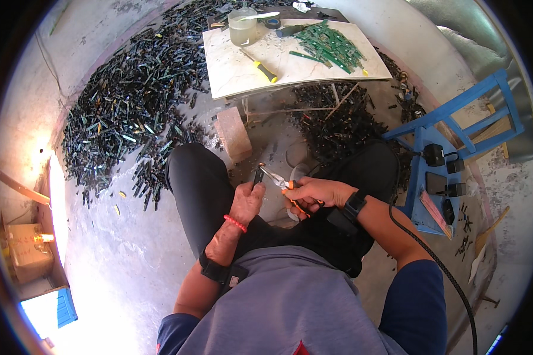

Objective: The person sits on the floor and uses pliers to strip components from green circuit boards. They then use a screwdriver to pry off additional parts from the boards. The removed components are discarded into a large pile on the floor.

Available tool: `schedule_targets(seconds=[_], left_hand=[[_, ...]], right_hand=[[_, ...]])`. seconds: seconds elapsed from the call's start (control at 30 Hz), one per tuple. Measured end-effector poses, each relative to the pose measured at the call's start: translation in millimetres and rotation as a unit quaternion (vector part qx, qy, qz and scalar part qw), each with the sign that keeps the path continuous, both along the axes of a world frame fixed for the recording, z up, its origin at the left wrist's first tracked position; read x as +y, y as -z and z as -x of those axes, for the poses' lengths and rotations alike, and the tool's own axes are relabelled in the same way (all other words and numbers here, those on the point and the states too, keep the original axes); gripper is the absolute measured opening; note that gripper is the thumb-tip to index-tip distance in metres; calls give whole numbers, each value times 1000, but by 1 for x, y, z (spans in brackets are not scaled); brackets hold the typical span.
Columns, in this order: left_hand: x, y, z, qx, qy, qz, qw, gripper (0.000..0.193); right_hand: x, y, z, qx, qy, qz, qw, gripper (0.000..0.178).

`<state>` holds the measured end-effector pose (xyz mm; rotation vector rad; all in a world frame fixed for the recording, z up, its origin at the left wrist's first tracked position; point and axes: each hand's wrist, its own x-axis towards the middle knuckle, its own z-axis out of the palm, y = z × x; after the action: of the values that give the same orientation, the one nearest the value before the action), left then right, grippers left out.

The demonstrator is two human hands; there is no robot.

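Note:
My left hand (pixel 247 201) is closed around a small black strip (pixel 258 175), which stands up between thumb and fingers above my lap. My right hand (pixel 318 194) grips pliers (pixel 276 178) with orange handles and metal jaws. The jaw tips meet the upper end of the strip, where a small brownish bit shows. Whether the jaws are clamped on it is too small to tell. Both hands are over the gap between my knees, with round containers (pixel 298 155) partly hidden beyond and below them.
A low pale table (pixel 231 74) ahead bears a clear plastic jug (pixel 243 29), a yellow-handled screwdriver (pixel 265 70) and green circuit-board strips (pixel 331 46). Piled black strips (pixel 136 89) cover the floor at left. A brick-like block (pixel 233 134) stands before the table. At right, a blue chair (pixel 417 201) holds black adapters.

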<state>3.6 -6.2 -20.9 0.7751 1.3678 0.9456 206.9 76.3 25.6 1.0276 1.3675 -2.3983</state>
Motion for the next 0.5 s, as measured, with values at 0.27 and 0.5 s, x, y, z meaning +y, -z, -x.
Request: schedule_targets(seconds=[0.27,0.5], left_hand=[[-1,12,-4,13,-18,5,1000,24],[2,9,-1,61,-39,-19,997,34]], right_hand=[[-6,14,7,-114,-62,-317,940,36],[-7,11,7,-55,-47,-311,948,38]])
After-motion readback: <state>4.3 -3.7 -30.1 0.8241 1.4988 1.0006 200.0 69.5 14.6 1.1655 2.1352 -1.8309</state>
